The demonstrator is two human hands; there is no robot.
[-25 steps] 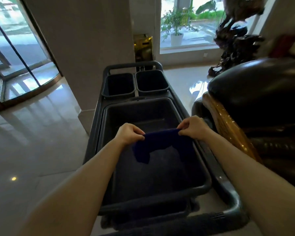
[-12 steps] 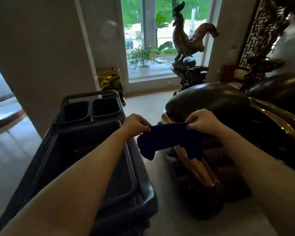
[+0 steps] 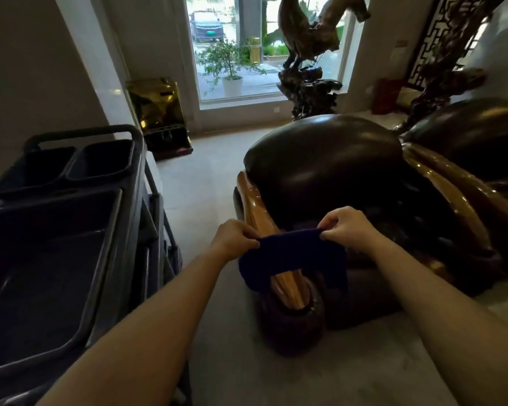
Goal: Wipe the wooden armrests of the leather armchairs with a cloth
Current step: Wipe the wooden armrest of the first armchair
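Note:
A dark blue cloth (image 3: 291, 256) hangs stretched between my hands. My left hand (image 3: 233, 238) pinches its left top corner and my right hand (image 3: 346, 227) pinches the right one. Right behind and below the cloth runs the nearest wooden armrest (image 3: 254, 206) of a dark leather armchair (image 3: 329, 168); its lower end (image 3: 288, 291) shows under the cloth. A second wooden armrest (image 3: 452, 183) curves along the chair's right side. Whether the cloth touches the wood I cannot tell.
A dark grey cleaning cart (image 3: 56, 244) with tubs stands close on my left. Pale floor (image 3: 200, 183) lies between cart and chair. A gold bin (image 3: 159, 115), a potted plant (image 3: 229, 71) outside the window and a carved wooden sculpture (image 3: 311, 54) stand beyond.
I have turned right from the cart toward the armchair. Both hands carried the stretched cloth from over the cart tub to in front of the near armrest.

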